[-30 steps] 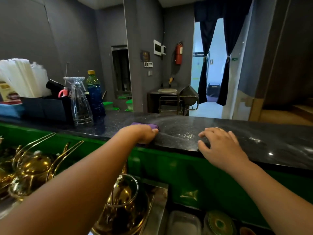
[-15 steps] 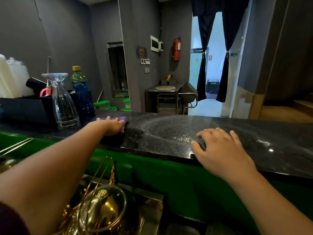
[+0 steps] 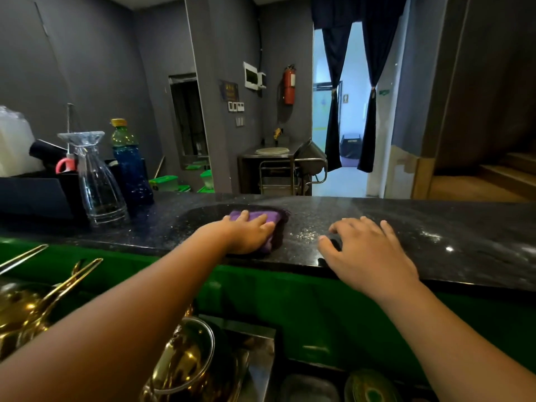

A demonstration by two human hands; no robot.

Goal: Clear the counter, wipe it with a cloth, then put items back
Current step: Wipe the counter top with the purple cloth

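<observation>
Purple cloth [image 3: 255, 217], folded, lies flat on the black speckled stone surface [image 3: 435, 227], near its front edge and roughly mid-span. My left hand [image 3: 246, 235] presses down on it, palm flat, fingers spread over the top; the grip is a flat press rather than a pinch, holding the cloth against the stone. My right hand [image 3: 365, 248] rests just beside it to the right, empty, fingers loosely splayed on the bare stone, not touching the cloth. The stone around the cloth shows a darker, wet-looking patch.

Containers, far left of the surface:
- Clear ribbed glass carafe [image 3: 97, 181], upright, flared mouth, looks empty.
- Plastic bottle [image 3: 130, 166] just behind and right of it, yellow cap, blue liquid filling it most of the way.
- Dark box organiser [image 3: 34, 192] to the left of the carafe, carrying a red-handled tool [image 3: 65, 165] and a dark object I cannot tell; white plastic stacks [image 3: 14, 143] above it.

Below the green front panel [image 3: 290, 300]: brass-coloured teapots [image 3: 185, 364] on a lower shelf, lids on, contents hidden.
</observation>
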